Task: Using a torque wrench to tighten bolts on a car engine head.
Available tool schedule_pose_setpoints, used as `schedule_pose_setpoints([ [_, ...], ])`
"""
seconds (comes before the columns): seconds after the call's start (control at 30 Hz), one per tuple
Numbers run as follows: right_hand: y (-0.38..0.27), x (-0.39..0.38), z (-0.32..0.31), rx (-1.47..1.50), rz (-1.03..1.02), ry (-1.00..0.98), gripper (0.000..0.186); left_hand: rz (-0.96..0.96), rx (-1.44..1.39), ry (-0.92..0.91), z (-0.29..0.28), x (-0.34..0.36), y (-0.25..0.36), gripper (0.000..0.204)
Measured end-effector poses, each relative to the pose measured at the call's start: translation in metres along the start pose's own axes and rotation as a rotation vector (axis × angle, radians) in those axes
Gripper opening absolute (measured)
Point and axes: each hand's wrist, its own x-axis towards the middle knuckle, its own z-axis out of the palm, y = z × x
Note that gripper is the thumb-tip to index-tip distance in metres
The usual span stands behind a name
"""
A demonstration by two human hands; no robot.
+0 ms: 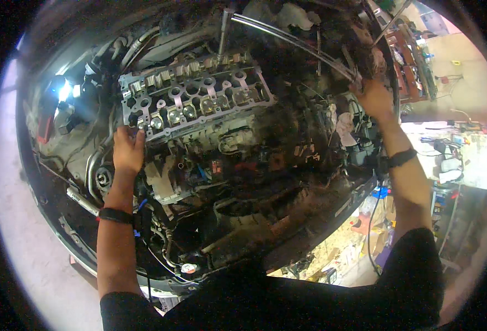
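Nearest on my feed are the black sleeves (411,265), then forearms with a dark wristband (115,215) on each, and a small red-and-white cap (189,268) at the front of the engine bay. Past a dark, grimy stretch, my left grip (127,153) touches the near left corner of the cylinder head (199,105); I can't tell whether its fingers clasp that edge. The cylinder head sits atop the engine, left of centre: pale grey metal, open-faced, with dark round wells and rows of shiny cups, some silvery, some yellowish. My right grip (374,99) is closed around the end of a long chrome bar (283,35), which runs leftward to an upright shaft (223,34) standing on the head's far side. Off to the right lies a pale, cluttered tabletop (477,165).
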Motion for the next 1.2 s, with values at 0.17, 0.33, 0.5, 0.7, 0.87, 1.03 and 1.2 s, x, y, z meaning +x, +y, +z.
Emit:
schedule_pose_setpoints([
  [0.17, -0.015, -0.036, 0.008, 0.013, 0.035, 0.030, 0.044, -0.005, 0.006, -0.008, 0.000, 0.001, 0.002, 0.041],
  [0.33, -0.022, -0.056, -0.005, 0.044, 0.097, -0.150, 0.052, -0.034, -0.015, -0.063, -0.001, 0.003, 0.011, 0.044],
  [0.5, -0.053, -0.097, -0.066, 0.657, 0.066, -0.519, 0.048, -0.047, 0.007, -0.066, 0.000, 0.003, -0.001, 0.046],
  [0.7, -0.009, -0.089, -0.050, 1.797, -0.078, -1.022, 0.038, -0.038, -0.040, -0.043, 0.002, 0.002, 0.001, 0.048],
  [0.87, -0.022, -0.110, 0.003, 2.503, 0.055, -1.288, 0.022, -0.024, -0.018, -0.060, 0.002, 0.004, -0.001, 0.046],
  [1.03, -0.035, -0.122, -0.003, 2.361, 0.048, -1.037, 0.019, -0.018, -0.030, -0.040, 0.006, 0.003, -0.013, 0.044],
  [1.2, -0.057, -0.141, -0.024, 2.347, 0.168, -0.955, 0.016, -0.054, -0.050, -0.085, 0.006, 0.007, -0.008, 0.044],
])
